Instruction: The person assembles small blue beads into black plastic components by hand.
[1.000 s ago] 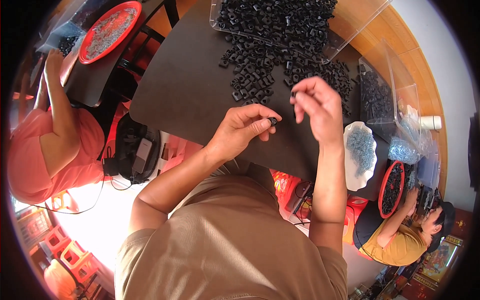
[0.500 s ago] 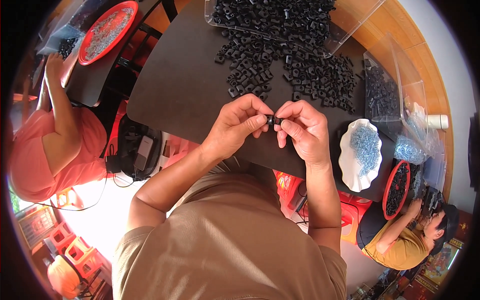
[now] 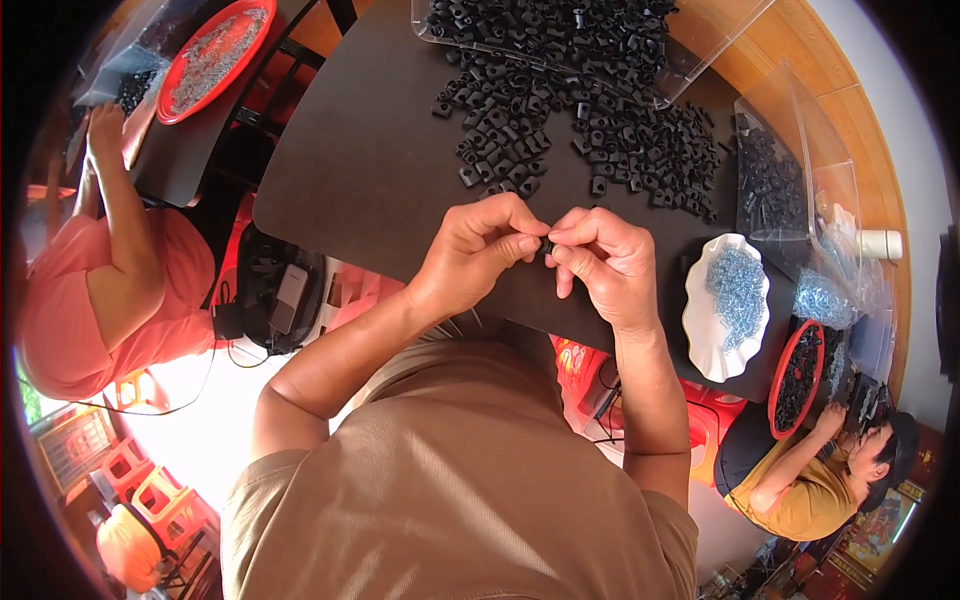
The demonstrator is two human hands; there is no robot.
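Over the near edge of the dark table, both hands meet on a small black plastic part [image 3: 545,246]. My left hand [image 3: 478,245] pinches its left side between thumb and forefinger. From the other side, the thumb and fingers of my right hand [image 3: 606,258] close on the same part. The fingertips cover most of it, so I cannot tell whether it is one piece or two joined. Just beyond my hands lies a loose spread of similar black plastic parts [image 3: 640,150]. A white scalloped dish [image 3: 700,335] of small clear bluish pieces [image 3: 738,290] stands right of my right hand.
A clear bin [image 3: 690,75] lies at the far side, black parts spilling from it. Another clear bin [image 3: 790,150] stands at the right, near a red tray [image 3: 822,345]. Co-workers sit at the left [image 3: 120,270] and lower right [image 3: 790,490]. A black bag [image 3: 275,290] lies left.
My fingertips have drawn closer together, and less of the black part shows between them. The table and its contents sit slightly shifted to the right in view.
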